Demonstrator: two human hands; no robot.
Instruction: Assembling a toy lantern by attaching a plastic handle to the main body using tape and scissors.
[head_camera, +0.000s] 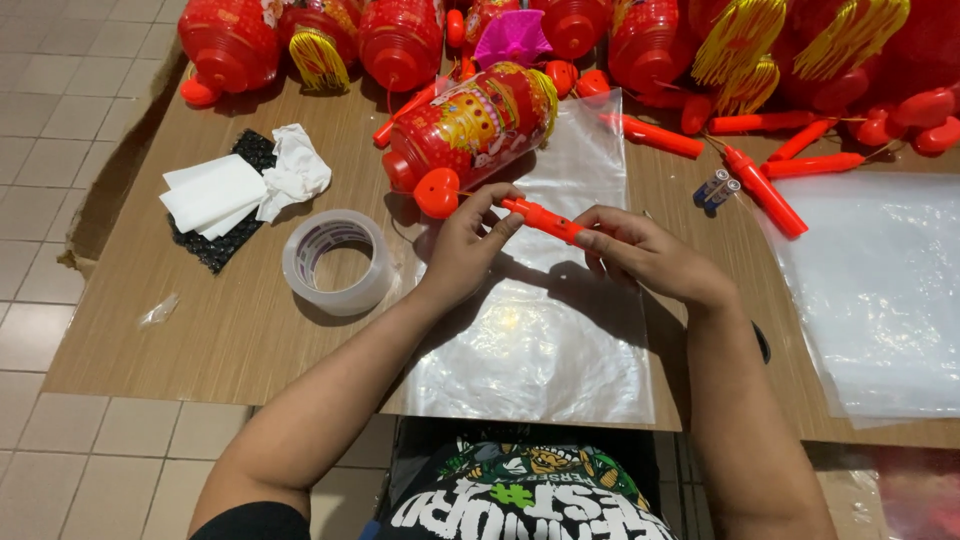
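Both hands grip one orange-red stick just above frame centre, over a clear plastic bag.

The stick (540, 218) is slim, glossy plastic, lying slanted; the left hand (468, 245) pinches its upper-left end, the right hand (645, 258) has its fingers curled around the lower-right end. A red lantern (470, 130) with a heart knob lies just above the left hand. The plastic bag (540, 330) reaches the near table (200, 330) edge; bare wood lies open at lower left. Count: one tape roll (338, 262) left of centre, two batteries (716, 190) right of the hands, four loose sticks (765, 190) in the upper right.
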